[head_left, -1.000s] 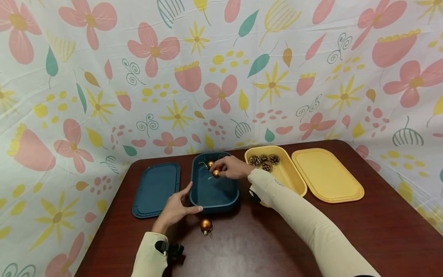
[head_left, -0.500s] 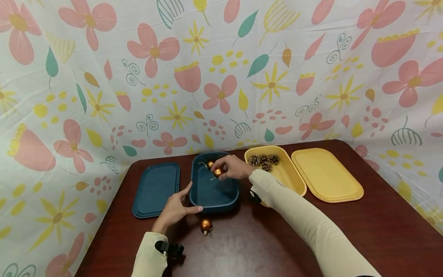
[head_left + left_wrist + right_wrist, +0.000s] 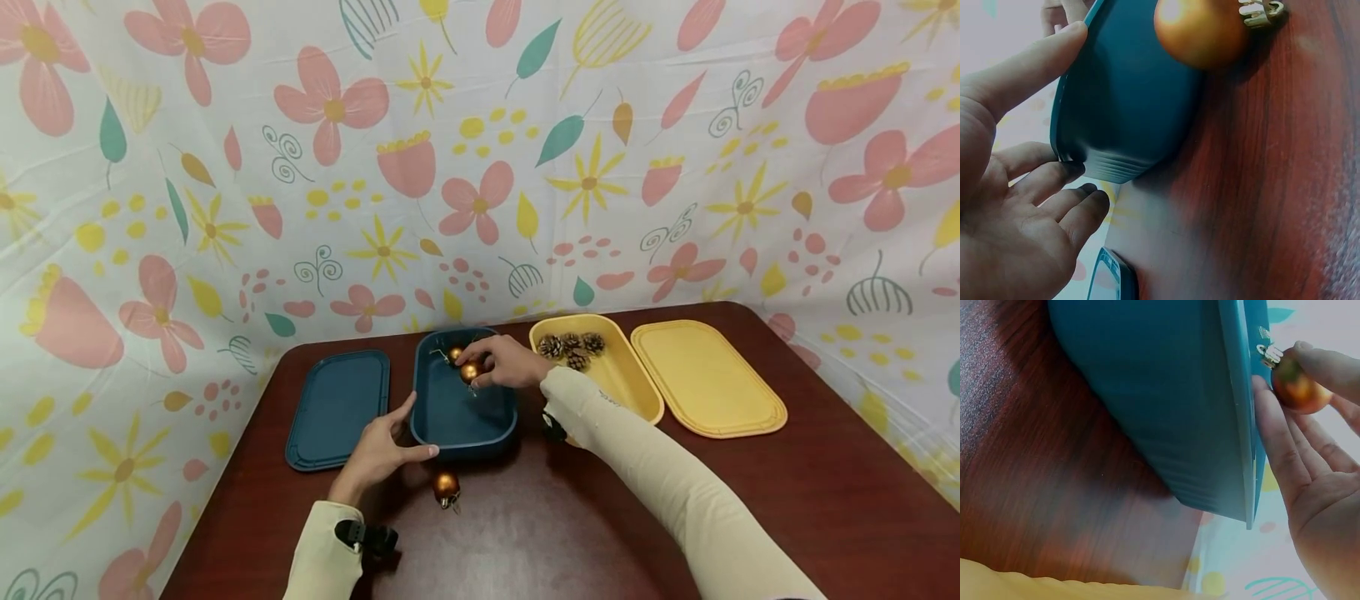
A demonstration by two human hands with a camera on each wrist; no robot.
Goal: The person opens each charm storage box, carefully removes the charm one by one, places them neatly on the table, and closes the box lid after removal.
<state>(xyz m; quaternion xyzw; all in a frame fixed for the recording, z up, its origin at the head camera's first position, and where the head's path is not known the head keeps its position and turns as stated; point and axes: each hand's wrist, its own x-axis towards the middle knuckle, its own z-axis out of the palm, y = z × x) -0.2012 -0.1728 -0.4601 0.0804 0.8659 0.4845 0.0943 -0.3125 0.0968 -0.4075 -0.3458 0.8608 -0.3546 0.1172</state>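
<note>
My right hand pinches an orange-gold bauble between thumb and fingers, over the far part of the blue box. In the right wrist view the held bauble has its gold cap and loop turned toward the box wall. Another bauble lies inside, near the back, partly hidden by that hand. My left hand holds the box's near-left corner, thumb on the front rim and fingers along the left side. On the table just in front of the box is a third bauble.
Left of the box lies a flat blue lid. To the right stands a yellow box with several pine cones at its back, then a yellow lid. A flower-patterned cloth hangs behind the table.
The bauble in my right hand has turned, its cap and hook swinging from lower left to straight down. My left hand keeps its place on the box.
</note>
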